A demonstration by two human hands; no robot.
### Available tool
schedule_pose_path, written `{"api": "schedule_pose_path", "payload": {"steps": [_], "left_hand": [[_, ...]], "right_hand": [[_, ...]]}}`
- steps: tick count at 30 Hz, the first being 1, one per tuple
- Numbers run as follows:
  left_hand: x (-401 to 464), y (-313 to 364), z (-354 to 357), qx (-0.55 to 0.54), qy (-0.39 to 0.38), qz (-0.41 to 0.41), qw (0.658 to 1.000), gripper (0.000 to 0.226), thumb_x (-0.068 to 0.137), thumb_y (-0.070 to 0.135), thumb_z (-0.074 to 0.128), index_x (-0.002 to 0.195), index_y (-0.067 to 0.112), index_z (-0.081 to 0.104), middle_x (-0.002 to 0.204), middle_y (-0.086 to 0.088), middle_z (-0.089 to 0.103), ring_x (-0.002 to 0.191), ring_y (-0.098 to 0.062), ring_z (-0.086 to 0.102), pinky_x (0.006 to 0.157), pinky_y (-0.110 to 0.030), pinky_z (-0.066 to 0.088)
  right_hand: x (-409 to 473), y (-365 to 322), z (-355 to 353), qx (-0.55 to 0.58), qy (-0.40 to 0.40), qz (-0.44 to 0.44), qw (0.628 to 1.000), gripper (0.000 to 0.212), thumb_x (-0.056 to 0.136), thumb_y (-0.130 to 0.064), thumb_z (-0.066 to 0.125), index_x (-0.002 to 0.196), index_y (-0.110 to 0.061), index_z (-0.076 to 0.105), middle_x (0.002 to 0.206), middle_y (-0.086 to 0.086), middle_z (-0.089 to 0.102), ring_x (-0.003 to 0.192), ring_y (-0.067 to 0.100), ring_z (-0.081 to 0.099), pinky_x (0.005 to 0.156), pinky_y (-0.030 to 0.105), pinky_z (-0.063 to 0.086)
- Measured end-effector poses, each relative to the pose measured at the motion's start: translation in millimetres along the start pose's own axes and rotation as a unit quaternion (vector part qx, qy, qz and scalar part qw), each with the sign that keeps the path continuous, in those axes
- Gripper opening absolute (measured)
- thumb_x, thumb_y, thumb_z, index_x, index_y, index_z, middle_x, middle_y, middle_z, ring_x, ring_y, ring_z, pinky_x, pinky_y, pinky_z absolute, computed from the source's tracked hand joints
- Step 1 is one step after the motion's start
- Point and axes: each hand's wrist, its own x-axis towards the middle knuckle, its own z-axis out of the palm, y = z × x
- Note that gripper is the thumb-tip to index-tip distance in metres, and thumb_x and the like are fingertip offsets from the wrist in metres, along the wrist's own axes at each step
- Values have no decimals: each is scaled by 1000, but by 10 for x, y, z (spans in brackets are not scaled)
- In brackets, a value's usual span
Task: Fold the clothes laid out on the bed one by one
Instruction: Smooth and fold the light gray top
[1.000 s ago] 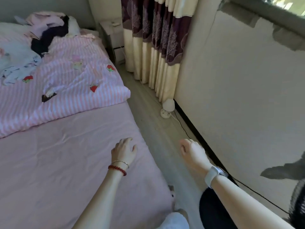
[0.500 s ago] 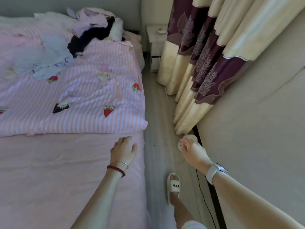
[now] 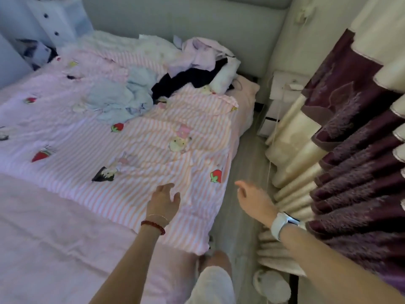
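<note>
A heap of unfolded clothes lies at the head of the bed: a light blue garment [image 3: 118, 99], a black one [image 3: 188, 81] and pale lilac pieces [image 3: 197, 55]. They rest on a pink striped quilt [image 3: 153, 154] with strawberry prints. My left hand [image 3: 163, 200], with a red bead bracelet, hovers over the quilt's near edge, fingers relaxed, holding nothing. My right hand [image 3: 252, 199], with a white watch on the wrist, hangs over the floor strip beside the bed, fingers loose and empty. Both hands are far short of the clothes.
The plain pink sheet [image 3: 54, 227] covers the bed's near part. A narrow floor strip [image 3: 243, 163] runs between the bed and the maroon-and-cream curtain [image 3: 350, 150]. A white nightstand [image 3: 282, 88] stands by the headboard. A small lamp [image 3: 271, 286] sits on the floor near my leg.
I have walked forward along the bed toward its head; the clothes heap is nearer and my left hand has passed from the plain sheet to over the striped quilt.
</note>
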Motion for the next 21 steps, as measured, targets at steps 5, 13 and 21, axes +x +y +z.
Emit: {"api": "schedule_pose_path", "payload": {"steps": [5,13,21], "left_hand": [[1419,21,-232,6,44,-44,998,42,95,28,47,134,13,44,139,-12,41,121,-31,46,97,-42,42],[3926,-40,-700,7,103,-106,989,53,92,24,51,141,11,33,146,-16,28,128,-38,34,101,-46,36],[5725,-441,-1241,-87,236,-242,937,83,86,35,62,148,11,12,156,-13,7,140,-34,12,110,-50,21]], "right_hand": [[1566,-323,-209,-11,-29,-80,996,37,98,-18,36,133,-14,47,134,7,50,124,24,45,104,37,35],[4091,-1147,-375,-54,-96,-158,981,39,99,-20,32,137,-17,42,137,3,46,125,21,42,103,34,35],[5414,-1469,-104,-37,-133,-212,967,40,100,-20,33,139,-20,40,137,-2,44,125,16,41,102,32,36]]}}
